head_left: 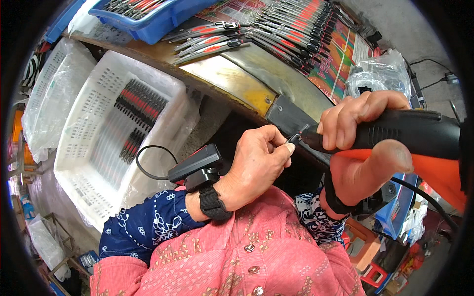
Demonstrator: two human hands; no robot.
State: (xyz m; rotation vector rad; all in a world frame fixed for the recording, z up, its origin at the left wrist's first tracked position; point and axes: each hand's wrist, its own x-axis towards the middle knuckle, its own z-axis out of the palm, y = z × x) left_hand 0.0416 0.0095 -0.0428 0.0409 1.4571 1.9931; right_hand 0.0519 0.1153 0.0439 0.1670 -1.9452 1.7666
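My right hand [363, 143] grips a black and orange power driver [419, 135], its tip pointing left. My left hand [256, 163] pinches a small dark metal part [295, 138] right at that tip, close to the edge of the workbench [232, 76]. Both wrists wear black straps, and the left one carries a small black device [195, 165] with a cable. Rows of finished tools with black and red handles [291, 29] lie on the bench top beyond my hands.
A white perforated crate [98, 163] lined with plastic holds more black and red tools at the left. A blue tray [148, 17] of parts sits at the far bench edge. Clear plastic bags [377, 74] lie at the right. Red and blue items stand at the lower right.
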